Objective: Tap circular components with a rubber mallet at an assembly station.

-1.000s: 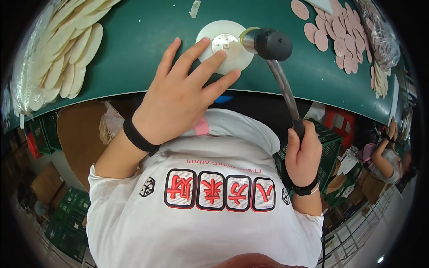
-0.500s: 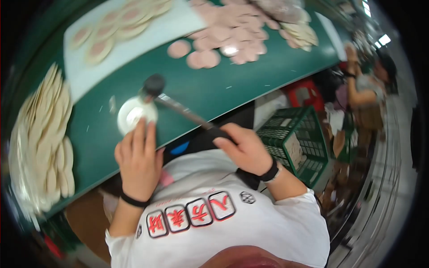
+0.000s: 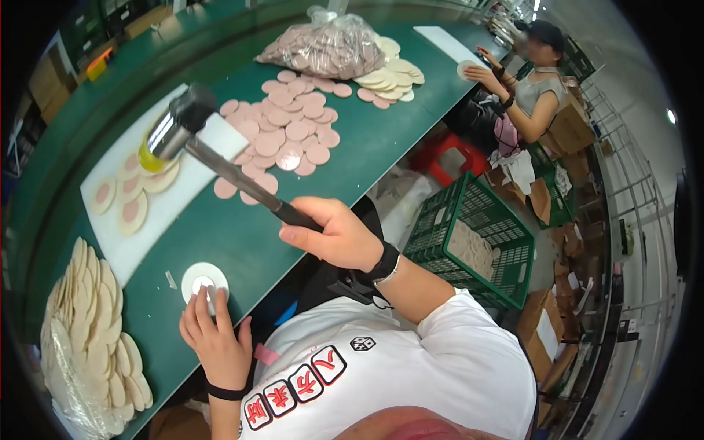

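My right hand (image 3: 339, 233) is wrapped round the dark handle of a mallet (image 3: 242, 178). The mallet's head, black on one end and yellow on the other, is raised above the far side of the table. My left hand (image 3: 216, 339) rests its outstretched fingertips on a white round disc (image 3: 194, 276), with the thumb standing apart. That disc lies on the green table (image 3: 242, 246) near its front edge. Beyond the mallet head, cream oval pads with pink round centres (image 3: 133, 213) lie on a white board (image 3: 110, 246). What is under my fingertips is partly hidden.
Loose pink discs (image 3: 297, 130) spread over the table's middle, below a clear bag of discs (image 3: 323, 48). Cream oval pads (image 3: 92, 330) are heaped at left. A green crate (image 3: 469, 249) stands at right, beside a red stool (image 3: 447, 158). Another person (image 3: 539, 95) works farther along.
The mallet has gone from close to the white disc up and away from it. My left hand still touches the disc. The whole view has shifted, showing more of the far table.
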Demonstrator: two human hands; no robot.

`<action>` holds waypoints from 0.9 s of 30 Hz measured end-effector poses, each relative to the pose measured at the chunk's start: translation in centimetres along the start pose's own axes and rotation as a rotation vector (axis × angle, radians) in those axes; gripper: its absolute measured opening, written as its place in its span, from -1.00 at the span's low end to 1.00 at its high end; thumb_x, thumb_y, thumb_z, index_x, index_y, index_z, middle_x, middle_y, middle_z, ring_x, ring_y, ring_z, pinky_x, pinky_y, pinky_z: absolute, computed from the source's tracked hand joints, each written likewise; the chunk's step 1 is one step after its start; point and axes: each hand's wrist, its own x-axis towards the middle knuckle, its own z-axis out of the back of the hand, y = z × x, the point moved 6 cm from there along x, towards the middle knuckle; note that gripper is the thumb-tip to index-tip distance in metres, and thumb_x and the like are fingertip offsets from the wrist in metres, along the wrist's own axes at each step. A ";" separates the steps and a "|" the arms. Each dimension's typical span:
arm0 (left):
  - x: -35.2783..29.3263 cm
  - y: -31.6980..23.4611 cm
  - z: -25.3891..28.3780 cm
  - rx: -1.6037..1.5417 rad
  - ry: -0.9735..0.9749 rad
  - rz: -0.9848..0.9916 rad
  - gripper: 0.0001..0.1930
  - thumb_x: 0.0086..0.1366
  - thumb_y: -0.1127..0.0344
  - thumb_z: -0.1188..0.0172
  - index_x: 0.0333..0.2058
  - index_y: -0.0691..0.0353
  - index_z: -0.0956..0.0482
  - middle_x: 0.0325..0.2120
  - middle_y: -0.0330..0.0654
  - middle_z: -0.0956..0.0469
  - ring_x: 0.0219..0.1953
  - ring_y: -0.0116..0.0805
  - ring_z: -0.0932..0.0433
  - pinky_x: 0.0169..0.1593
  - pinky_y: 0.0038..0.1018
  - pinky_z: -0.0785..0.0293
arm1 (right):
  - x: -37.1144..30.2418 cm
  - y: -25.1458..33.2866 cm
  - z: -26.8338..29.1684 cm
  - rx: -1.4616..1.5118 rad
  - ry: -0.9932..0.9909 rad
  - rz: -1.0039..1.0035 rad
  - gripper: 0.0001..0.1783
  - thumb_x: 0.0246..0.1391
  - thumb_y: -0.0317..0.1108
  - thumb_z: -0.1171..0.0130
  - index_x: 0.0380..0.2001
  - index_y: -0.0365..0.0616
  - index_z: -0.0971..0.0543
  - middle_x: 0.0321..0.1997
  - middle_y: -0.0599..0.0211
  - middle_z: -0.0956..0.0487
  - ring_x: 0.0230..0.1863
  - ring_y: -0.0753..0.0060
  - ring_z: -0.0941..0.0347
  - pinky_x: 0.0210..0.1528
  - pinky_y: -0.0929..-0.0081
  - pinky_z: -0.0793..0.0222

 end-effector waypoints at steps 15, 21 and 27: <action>-1.4 0.2 -1.6 0.022 -0.069 -0.019 -0.29 -0.02 0.35 -0.36 0.18 0.26 -0.40 0.26 0.07 -0.32 0.31 0.11 -0.26 0.33 0.03 -0.16 | -0.3 4.6 6.4 -0.037 0.201 -0.232 -0.80 0.37 -0.24 -0.11 -0.29 -0.14 -0.50 -0.62 0.60 -0.38 -0.67 0.74 -0.28 -0.63 0.67 -0.18; -1.0 1.0 -2.6 0.031 -0.045 0.011 -0.27 -0.04 0.34 -0.37 0.19 0.24 -0.41 0.28 0.05 -0.32 0.34 0.09 -0.25 0.32 0.03 -0.18 | -11.7 -2.1 5.8 -0.050 -0.076 -0.463 -0.72 0.32 -0.20 -0.19 -0.44 -0.08 -0.47 -0.62 0.61 -0.38 -0.63 0.79 -0.26 -0.58 0.67 -0.18; -0.6 0.9 -2.6 0.051 -0.010 -0.027 -0.29 0.00 0.34 -0.31 0.22 0.25 -0.40 0.30 0.05 -0.30 0.34 0.09 -0.25 0.34 0.04 -0.17 | -6.6 -1.8 0.1 -0.156 -0.070 -0.055 -0.84 0.26 -0.34 -0.22 -0.24 -0.22 -0.52 -0.47 0.50 -0.45 -0.44 0.66 -0.37 -0.40 0.56 -0.28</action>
